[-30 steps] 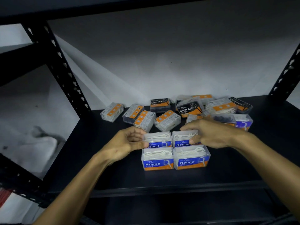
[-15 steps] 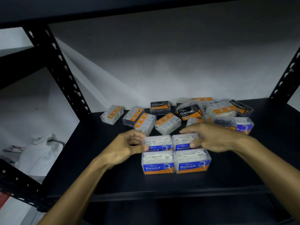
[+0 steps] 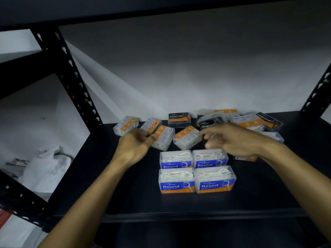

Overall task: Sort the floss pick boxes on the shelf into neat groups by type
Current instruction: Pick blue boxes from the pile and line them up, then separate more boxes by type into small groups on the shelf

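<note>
Floss pick boxes all over the black shelf [image 3: 111, 197]. Four blue Round boxes [image 3: 195, 183] at the front, side by side in a tidy square, touching, labels facing out. Behind them, a messy bunch: clear orange-label boxes [image 3: 187, 138] lying tilted on the left and in the middle, dark Charcoal boxes [image 3: 179, 118] at the back and right, some leaning on each other. Left grip [image 3: 136, 144] just beside one orange-label box, fingers loosely bent, holding nothing as far as can be seen; too blurry to say if touching. Right grip [image 3: 232, 140] over the messy bunch on the right, fingers spread and loose, released, nothing in it. Probably light little things, these boxes: thin clear plastic, hard walls, small picks inside. Likely smooth and a bit slippery, so easy to slide along the shelf and easy to knock over. Likely to rattle, and maybe to pop open if dropped. Best to take hold across the two long sides, thumb on one and fingers on the other, near the middle, not on the lid edge. For the tilted ones, better to lift straight up than to drag, so as not to bump the tidy square. Blue group done, by the look of it; orange and Charcoal groups not yet made.
</note>
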Available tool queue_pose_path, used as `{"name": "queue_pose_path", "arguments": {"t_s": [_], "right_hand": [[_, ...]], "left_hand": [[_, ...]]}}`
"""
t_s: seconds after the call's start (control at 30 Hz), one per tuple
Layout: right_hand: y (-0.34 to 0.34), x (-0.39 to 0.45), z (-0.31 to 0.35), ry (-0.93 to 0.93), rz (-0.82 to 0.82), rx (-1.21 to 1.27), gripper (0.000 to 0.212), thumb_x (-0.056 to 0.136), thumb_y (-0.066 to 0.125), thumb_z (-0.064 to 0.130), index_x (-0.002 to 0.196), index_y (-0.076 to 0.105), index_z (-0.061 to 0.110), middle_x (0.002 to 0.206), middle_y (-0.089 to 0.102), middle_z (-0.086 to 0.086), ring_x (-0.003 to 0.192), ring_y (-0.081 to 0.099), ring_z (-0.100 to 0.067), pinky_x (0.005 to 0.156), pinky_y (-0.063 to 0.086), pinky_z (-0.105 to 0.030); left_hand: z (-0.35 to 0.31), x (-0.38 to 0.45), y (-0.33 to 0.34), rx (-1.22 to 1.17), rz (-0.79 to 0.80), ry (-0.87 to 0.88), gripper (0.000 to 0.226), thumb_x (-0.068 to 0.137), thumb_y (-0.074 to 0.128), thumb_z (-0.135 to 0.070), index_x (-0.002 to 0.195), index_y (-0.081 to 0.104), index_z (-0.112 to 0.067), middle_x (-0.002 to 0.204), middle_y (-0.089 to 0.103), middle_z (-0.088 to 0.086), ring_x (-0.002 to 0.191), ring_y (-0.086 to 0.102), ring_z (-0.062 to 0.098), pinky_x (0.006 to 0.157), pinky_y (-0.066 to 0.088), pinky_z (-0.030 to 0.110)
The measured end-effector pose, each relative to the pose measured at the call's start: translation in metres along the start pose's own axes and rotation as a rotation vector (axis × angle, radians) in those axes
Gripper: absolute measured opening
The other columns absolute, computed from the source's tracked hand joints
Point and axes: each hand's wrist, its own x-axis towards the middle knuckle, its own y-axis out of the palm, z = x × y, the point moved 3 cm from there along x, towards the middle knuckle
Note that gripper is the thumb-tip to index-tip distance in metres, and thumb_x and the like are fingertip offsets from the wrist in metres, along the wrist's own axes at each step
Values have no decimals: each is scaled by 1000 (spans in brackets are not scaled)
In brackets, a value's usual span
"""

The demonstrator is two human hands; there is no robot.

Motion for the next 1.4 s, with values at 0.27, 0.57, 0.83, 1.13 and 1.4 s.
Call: {"name": "queue_pose_path", "arguments": {"t_s": [0.27, 0.57, 0.83, 1.13, 1.4], "right_hand": [[10, 55, 27, 56, -177, -290, 54, 87, 60, 43, 136, 46, 27, 137, 45, 1, 123, 46, -20, 94, 40, -36], [25, 87, 36, 183, -89, -550, 72, 77, 55, 64, 132, 48, 18, 135, 46, -7, 118, 49, -28, 78, 40, -35], [30, 98, 25, 277, 34, -473, 77, 67, 62, 69, 126, 53, 20, 122, 60, -4, 105, 58, -25, 74, 45, -31], [5, 81, 25, 216, -206, 66, 67, 69, 71, 50, 126, 47, 25, 114, 56, 5, 99, 55, -17, 76, 44, -29], [1, 46, 17, 194, -112, 1371, 45, 73, 53, 29, 112, 59, 7, 114, 65, -25, 106, 62, -42, 97, 43, -58]], "left_hand": [[-21, 19, 34, 467, 92, -130, 91, 63, 68, -73, 130, 45, -18, 121, 63, 3, 109, 61, 26, 86, 49, 40], [-23, 26, 32, 374, 65, -143, 74, 61, 82, -55, 120, 55, -19, 115, 66, 2, 104, 63, 24, 73, 45, 32], [-23, 21, 24, 222, 66, -131, 40, 57, 80, -43, 81, 68, -13, 84, 71, 1, 75, 66, 16, 67, 58, 30], [-21, -1, -4, -74, -125, 34, 68, 56, 84, -47, 112, 53, -24, 104, 63, -8, 89, 64, 9, 77, 58, 29], [-24, -15, -14, -689, -118, -67, 55, 81, 68, 0, 129, 49, -20, 111, 64, 1, 94, 66, 15, 69, 52, 25]]}}
